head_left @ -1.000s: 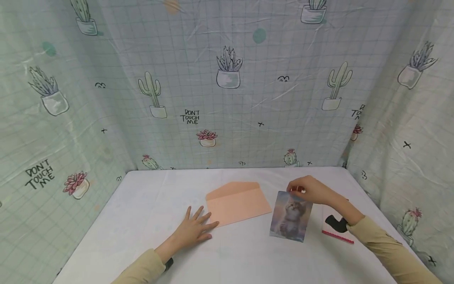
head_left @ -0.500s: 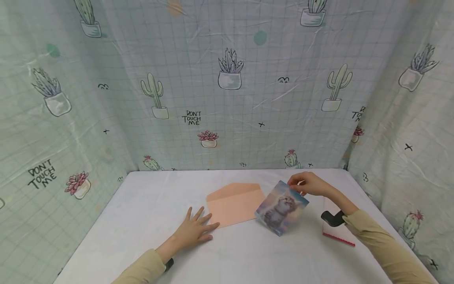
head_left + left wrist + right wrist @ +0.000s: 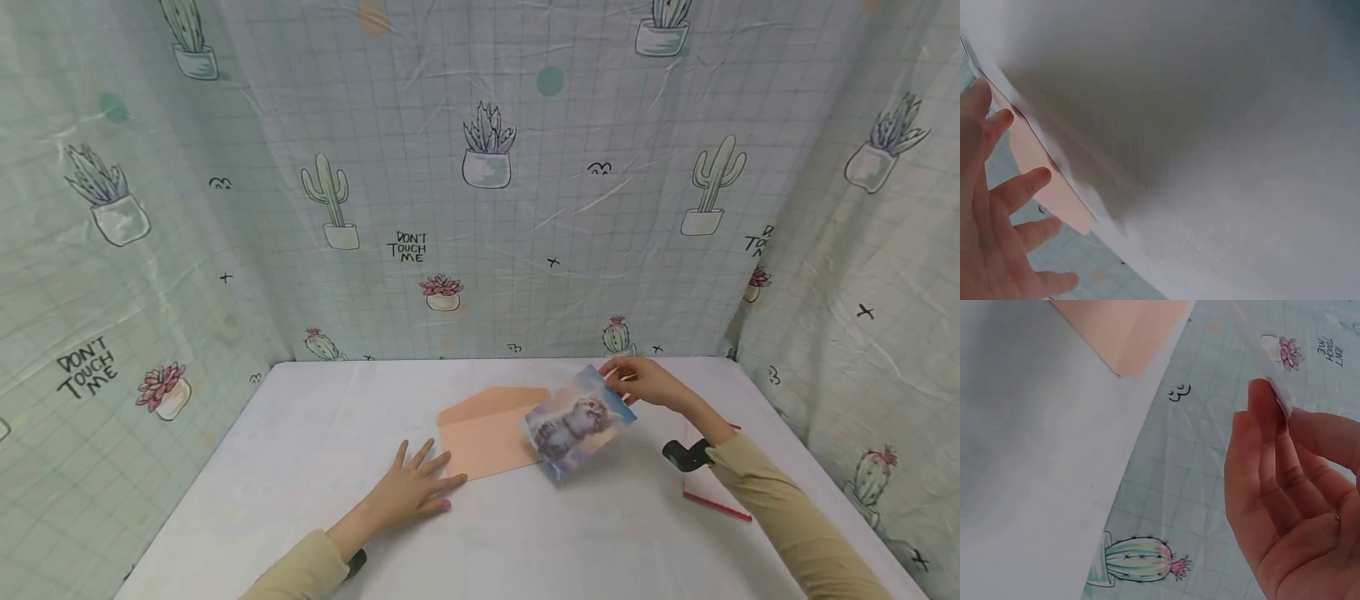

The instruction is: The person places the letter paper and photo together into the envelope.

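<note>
A card with a kitten picture [image 3: 576, 423] hangs tilted from my right hand [image 3: 647, 383], which pinches its upper right edge between thumb and fingers. In the right wrist view the card [image 3: 1272, 375] shows nearly edge-on in the fingertips. The card overlaps the right part of a peach envelope [image 3: 483, 442] in the head view. The envelope lies with its flap unfolded toward the back. My left hand [image 3: 408, 487] rests with fingers spread at the envelope's lower left corner. The left wrist view shows those spread fingers [image 3: 1025, 190] beside the envelope [image 3: 1054, 187].
A clear flat sleeve with a red strip [image 3: 716, 506] lies on the right of the white table [image 3: 525, 542], partly under my right forearm. A cactus-print curtain [image 3: 487, 250] surrounds the table at the back and sides.
My right hand has moved slightly left and up, carrying the kitten card leftward from beside the envelope to over its right part, and the card has turned clockwise. The left hand stays in place.
</note>
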{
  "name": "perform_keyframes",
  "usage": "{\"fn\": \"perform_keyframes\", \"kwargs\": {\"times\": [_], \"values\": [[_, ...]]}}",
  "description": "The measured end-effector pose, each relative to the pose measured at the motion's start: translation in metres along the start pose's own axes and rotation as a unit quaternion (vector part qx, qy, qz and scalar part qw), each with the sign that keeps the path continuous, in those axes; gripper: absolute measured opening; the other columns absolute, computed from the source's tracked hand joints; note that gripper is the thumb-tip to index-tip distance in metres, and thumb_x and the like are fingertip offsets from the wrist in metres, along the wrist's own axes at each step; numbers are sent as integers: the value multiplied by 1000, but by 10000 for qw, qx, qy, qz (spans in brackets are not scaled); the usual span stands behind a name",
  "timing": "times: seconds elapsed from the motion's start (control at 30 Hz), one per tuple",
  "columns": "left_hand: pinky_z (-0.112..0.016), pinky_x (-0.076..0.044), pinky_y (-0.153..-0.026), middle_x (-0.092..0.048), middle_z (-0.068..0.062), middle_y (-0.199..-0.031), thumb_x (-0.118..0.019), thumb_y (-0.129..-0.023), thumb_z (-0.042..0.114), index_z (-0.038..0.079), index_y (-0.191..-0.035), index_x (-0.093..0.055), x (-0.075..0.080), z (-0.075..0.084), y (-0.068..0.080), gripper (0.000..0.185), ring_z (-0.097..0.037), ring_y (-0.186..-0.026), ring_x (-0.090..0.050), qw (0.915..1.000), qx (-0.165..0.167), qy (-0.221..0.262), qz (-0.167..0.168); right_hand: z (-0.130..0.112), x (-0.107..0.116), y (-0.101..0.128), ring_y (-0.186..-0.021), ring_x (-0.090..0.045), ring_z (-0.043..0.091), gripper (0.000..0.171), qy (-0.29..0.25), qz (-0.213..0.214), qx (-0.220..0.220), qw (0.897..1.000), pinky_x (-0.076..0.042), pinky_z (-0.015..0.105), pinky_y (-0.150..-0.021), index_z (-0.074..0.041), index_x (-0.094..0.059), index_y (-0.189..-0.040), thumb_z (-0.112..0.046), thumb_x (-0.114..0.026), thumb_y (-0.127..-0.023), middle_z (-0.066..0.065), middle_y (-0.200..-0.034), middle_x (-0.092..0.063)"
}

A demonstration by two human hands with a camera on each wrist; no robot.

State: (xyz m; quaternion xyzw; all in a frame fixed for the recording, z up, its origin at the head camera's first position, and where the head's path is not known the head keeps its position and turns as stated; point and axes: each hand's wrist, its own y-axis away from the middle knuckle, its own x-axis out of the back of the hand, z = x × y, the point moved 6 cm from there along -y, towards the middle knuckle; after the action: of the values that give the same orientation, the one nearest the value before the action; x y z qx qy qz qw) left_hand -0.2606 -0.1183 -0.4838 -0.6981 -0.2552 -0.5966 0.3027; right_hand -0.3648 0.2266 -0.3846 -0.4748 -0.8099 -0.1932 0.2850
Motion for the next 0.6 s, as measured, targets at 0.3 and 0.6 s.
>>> {"fn": "perform_keyframes", "kwargs": {"times": [0.3, 0.6], "values": [[-66, -23, -96, -46, -7, -135, -46, -88, 46, 32, -127, -49, 2, 4, 5, 41, -39, -128, -33, 9999, -50, 9, -108, 14, -6, -17, -72, -61, 15, 37, -331, 652, 131, 9972, -53, 37, -64, -4, -45, -124, -12, -53, -89, 21, -96, -60], [-66, -22, -97, -45, -7, -136, -45, -89, 46, 34, -128, -48, -1, 3, 5, 41, -40, -129, -32, 9999, -4, 77, -153, 20, -11, -30, -82, -64, 29, 23, -255, 1393, 294, 9895, -54, 38, -65, 0, -58, -109, -11, -53, -89, 26, -107, -58]]}}
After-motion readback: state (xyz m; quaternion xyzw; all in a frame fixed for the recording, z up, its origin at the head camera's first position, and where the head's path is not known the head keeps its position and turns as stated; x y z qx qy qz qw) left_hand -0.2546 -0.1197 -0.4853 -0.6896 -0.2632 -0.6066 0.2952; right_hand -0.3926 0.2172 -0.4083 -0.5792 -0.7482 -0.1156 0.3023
